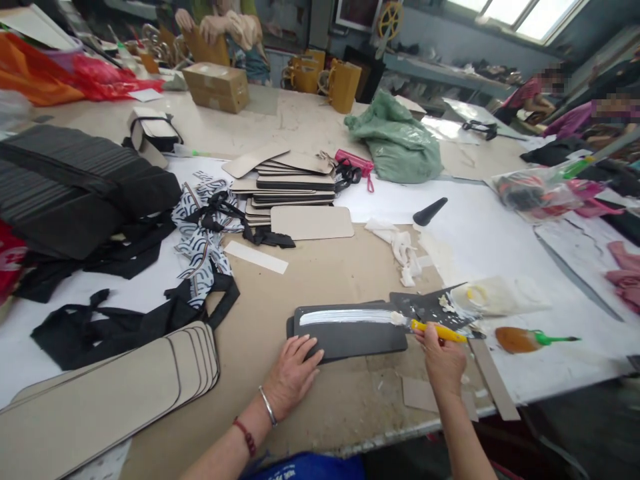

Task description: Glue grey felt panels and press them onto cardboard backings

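A dark grey rounded panel [355, 341] lies on the brown paper in front of me, a second one showing beneath it. Along its far half runs a streaky band of white paste [345, 317]. My left hand [295, 370] rests with fingers spread on the panel's near left corner. In my right hand [443, 360] is a brush with a yellow handle [440, 331], its paste-covered tip at the band's right end. Beyond that hand, a dark scrap [425, 307] spattered with paste lies beside a whitish plastic bag [500, 298].
Beige panels [110, 400] lie fanned at the near left, and more are stacked [313, 222] ahead. Black bundles [80, 187] fill the left. An orange bottle with a green nozzle [517, 339] lies at right. A green bag [400, 140] stands farther back. People work across the room.
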A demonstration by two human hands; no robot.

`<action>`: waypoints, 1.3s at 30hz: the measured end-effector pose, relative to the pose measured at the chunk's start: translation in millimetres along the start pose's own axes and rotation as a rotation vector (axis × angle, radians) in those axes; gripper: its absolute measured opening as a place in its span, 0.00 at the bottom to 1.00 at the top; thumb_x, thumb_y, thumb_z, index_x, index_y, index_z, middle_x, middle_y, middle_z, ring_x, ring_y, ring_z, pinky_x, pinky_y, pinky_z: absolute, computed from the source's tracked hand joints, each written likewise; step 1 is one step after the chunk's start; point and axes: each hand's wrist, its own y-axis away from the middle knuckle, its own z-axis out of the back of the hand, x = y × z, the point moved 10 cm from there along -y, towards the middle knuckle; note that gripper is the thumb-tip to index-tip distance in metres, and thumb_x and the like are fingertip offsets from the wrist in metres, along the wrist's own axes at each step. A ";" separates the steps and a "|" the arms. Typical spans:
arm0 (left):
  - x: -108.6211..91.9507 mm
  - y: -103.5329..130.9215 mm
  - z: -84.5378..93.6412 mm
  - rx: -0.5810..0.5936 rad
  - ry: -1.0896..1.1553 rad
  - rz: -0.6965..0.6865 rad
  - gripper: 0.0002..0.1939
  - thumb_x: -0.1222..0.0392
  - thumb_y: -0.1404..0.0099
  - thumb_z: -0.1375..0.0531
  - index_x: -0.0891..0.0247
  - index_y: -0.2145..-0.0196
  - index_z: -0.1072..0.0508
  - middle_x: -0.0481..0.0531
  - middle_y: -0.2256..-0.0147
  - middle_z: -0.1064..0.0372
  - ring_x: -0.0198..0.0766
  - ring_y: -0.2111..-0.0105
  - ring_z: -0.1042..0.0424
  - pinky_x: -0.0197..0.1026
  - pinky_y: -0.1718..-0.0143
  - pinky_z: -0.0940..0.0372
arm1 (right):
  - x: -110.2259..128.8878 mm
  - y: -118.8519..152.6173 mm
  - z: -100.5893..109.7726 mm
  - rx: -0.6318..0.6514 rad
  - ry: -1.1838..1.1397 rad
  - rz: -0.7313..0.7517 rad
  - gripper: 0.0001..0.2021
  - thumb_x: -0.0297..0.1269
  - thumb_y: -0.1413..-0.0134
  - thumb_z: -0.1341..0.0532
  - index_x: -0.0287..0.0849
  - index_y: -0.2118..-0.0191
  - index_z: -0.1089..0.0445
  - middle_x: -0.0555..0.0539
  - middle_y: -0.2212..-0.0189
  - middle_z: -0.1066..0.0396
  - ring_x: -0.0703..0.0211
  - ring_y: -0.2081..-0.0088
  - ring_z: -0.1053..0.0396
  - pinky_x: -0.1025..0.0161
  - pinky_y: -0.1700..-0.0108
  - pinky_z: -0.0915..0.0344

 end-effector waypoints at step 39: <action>72.4 30.4 8.7 -0.100 0.302 0.833 0.17 0.49 0.49 0.44 0.63 0.65 0.35 0.48 0.74 0.37 0.38 0.75 0.34 0.42 0.69 0.36 | 61.5 44.2 -15.2 0.010 0.143 0.764 0.13 0.41 0.42 0.50 0.41 0.59 0.32 0.42 0.64 0.31 0.56 0.61 0.33 0.57 0.57 0.35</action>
